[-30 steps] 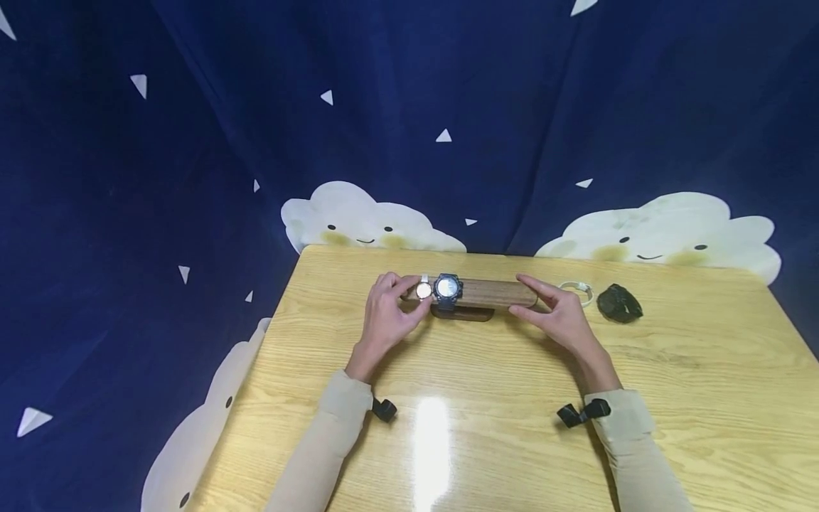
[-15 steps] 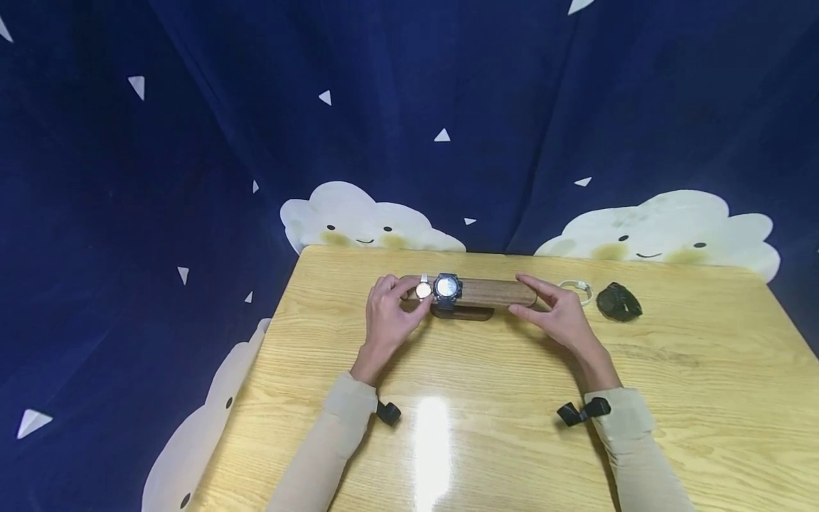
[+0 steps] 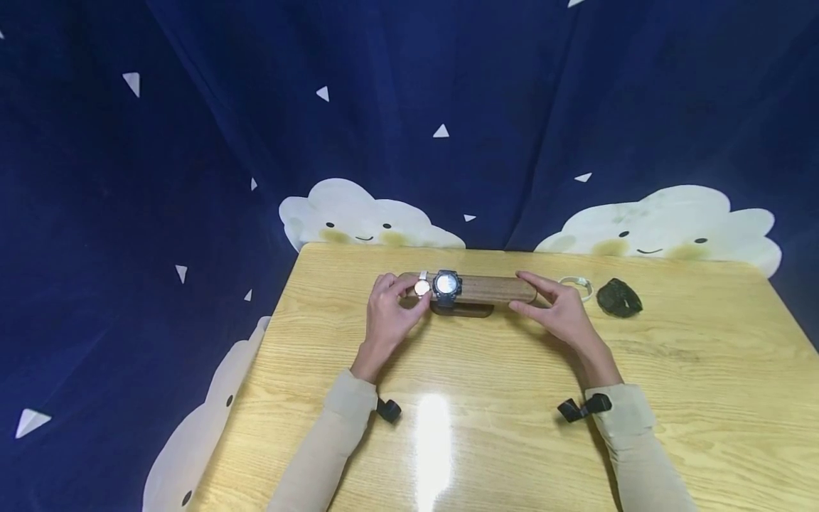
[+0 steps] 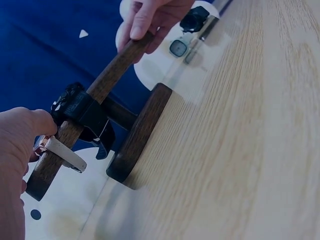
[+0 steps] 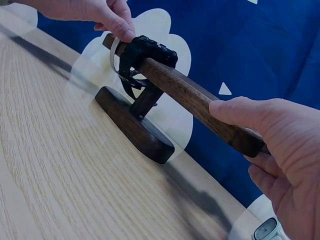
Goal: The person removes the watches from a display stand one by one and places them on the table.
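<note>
A dark wooden watch stand [image 3: 493, 289] has a long crossbar over a rounded base [image 5: 140, 131]. My left hand [image 3: 389, 313] pinches a small watch with a white strap [image 3: 422, 287] round the bar's left end, thumb at the near side and forefinger at the far side. Right beside it a bulky black watch [image 3: 446, 284] is strapped round the bar, its buckle end hanging below in the left wrist view. At the opposite end, my right hand [image 3: 559, 313] grips the bar between thumb and fingers.
Right of the stand lie a pale-strapped watch [image 3: 584, 283] with a squarish face, seen in the left wrist view, and a crumpled-looking black item [image 3: 619, 299]. A blue cloud-print curtain [image 3: 409, 128] hangs behind the wooden table [image 3: 512, 441].
My left forearm has shifted slightly to the right. Both hands keep their places on the stand, and the head view has tilted a little.
</note>
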Demonstrator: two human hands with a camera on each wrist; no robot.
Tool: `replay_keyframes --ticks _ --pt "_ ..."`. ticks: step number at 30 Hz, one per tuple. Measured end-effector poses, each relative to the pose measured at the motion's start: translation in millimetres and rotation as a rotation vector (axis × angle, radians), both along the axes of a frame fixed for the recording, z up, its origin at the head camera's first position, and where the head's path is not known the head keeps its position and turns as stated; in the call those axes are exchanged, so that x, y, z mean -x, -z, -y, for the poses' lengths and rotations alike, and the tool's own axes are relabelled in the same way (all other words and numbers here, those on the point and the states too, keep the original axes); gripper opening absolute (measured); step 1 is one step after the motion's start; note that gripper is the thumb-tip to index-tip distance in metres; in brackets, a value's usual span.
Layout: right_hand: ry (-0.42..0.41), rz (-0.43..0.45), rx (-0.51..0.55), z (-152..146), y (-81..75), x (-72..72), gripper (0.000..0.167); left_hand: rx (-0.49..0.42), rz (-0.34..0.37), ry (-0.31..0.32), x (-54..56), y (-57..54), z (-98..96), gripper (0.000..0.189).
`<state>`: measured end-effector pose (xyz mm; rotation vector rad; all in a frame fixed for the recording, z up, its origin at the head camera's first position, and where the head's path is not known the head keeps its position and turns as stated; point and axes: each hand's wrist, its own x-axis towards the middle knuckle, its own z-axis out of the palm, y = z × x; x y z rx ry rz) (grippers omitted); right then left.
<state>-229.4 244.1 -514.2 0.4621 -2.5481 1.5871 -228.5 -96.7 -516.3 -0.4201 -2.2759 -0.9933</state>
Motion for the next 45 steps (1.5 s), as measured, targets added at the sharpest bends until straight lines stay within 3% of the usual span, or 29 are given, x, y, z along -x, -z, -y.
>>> replay_keyframes --ticks 5,12,21,34,45 --pt "-0.003 0.0 0.007 -0.9 1.0 1.6 0.061 -0.022 0.035 0.008 -0.5 -0.7 -0.2 0.031" --pt "-0.01 0.004 0.041 -1.3 0.2 3.1 0.061 -0.026 0.036 0.019 0.2 -0.9 1.1 0.031" --pt "-0.001 0.014 0.0 -2.4 2.4 2.9 0.059 -0.028 0.03 -0.006 -0.7 0.0 4.6 0.032" --pt "-0.005 0.034 0.024 -3.3 2.3 2.6 0.06 -0.101 0.013 0.011 3.4 3.2 10.6 0.034" --pt "-0.019 0.024 0.042 -4.5 1.9 3.6 0.058 -0.11 0.033 -0.02 4.5 1.0 14.8 0.032"
